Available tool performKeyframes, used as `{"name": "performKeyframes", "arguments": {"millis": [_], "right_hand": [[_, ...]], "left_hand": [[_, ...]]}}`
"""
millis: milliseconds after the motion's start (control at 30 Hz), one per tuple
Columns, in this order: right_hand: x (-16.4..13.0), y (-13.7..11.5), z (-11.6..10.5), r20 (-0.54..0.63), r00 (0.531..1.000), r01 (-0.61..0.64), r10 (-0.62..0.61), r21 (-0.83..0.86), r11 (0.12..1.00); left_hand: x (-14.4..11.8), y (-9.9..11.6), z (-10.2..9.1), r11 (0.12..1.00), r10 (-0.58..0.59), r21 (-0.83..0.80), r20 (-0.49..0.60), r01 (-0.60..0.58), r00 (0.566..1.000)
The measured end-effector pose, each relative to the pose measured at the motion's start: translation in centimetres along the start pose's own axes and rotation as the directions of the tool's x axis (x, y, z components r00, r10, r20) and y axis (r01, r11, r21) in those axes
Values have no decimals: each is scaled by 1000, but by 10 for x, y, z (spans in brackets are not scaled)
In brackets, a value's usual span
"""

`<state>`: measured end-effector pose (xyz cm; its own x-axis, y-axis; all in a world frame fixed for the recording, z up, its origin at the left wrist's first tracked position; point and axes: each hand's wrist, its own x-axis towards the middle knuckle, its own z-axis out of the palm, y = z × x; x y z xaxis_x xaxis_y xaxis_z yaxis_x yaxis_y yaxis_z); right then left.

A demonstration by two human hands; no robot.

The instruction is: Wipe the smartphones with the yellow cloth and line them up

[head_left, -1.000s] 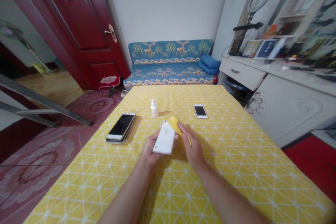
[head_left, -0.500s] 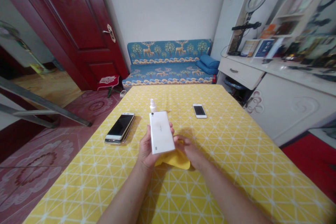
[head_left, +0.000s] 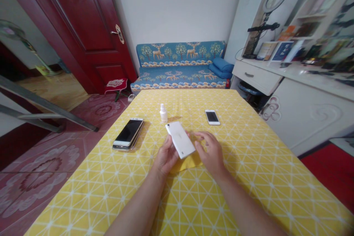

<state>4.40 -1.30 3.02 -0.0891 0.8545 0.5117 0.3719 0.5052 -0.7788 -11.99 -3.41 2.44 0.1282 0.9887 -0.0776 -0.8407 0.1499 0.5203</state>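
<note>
Left hand [head_left: 167,158]: closed on the phone [head_left: 180,140], thumb along the near-left edge, the other fingers apparently supporting it from beneath. The phone is raised above the counter [head_left: 193,210], back facing up and tilted; this grip leaves most of the back uncovered and appears chosen to keep that face accessible.

Right hand [head_left: 212,153]: fingers bent and parted, nothing visible between them. It is at the phone's right edge; contact cannot be confirmed.

Cloth [head_left: 189,163]: yellow, on the counter below the phone and partly hidden by it, within easy reach of both hands. Whether the left hand touches it cannot be told.

Bottle [head_left: 163,114]: upright, just beyond the phone, presumably stood there to be reachable yet out of the hands' way. Stack [head_left: 128,132] of phones: at left, top screen upward; piling saves space. Small phone [head_left: 212,117]: lies alone, screen up, beyond the right hand.
</note>
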Motion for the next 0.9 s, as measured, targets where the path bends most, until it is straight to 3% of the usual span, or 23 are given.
{"name": "performKeyframes", "arguments": {"millis": [100, 200, 267, 367, 433, 500, 633, 767, 833, 900], "right_hand": [[-1, -7, -1, 97, 978, -195, 185, 104, 975], [0, -7, 0, 289, 896, -414, 338, 267, 870], [1, -4, 1, 398, 831, -538, 389, 394, 745], [4, -2, 1, 536, 710, -704, 456, 549, 451], [3, -3, 2, 637, 615, -784, 464, 558, 272], [1, -5, 4, 727, 546, -836, 417, 504, 216], [-5, -6, 5, 792, 523, -851, 315, 470, 234], [-5, -7, 1, 864, 454, -890, 215, 451, 67], [-4, -9, 1, 834, 491, -867, 250, 495, 52], [-4, -10, 4, 755, 571, -818, 321, 558, 143]], "left_hand": [[0, -2, 0, 999, 50, 16, 26, -50, 998], [0, -4, 0, 997, 80, 17, 65, -81, 995], [1, -4, -1, 995, 100, 2, 91, -101, 991], [3, -4, -3, 989, 142, -40, 85, -139, 986], [4, -3, -6, 983, 174, -60, 60, -171, 983], [3, -2, -7, 985, 167, -46, 48, -165, 985], [-1, 0, -4, 990, 92, 95, 87, -100, 992], [-4, -1, 2, 978, 106, 169, 106, -123, 989], [-3, -4, 4, 973, 121, 188, 66, -131, 991], [-2, -8, 4, 952, 111, 287, 2, -107, 994]]}}
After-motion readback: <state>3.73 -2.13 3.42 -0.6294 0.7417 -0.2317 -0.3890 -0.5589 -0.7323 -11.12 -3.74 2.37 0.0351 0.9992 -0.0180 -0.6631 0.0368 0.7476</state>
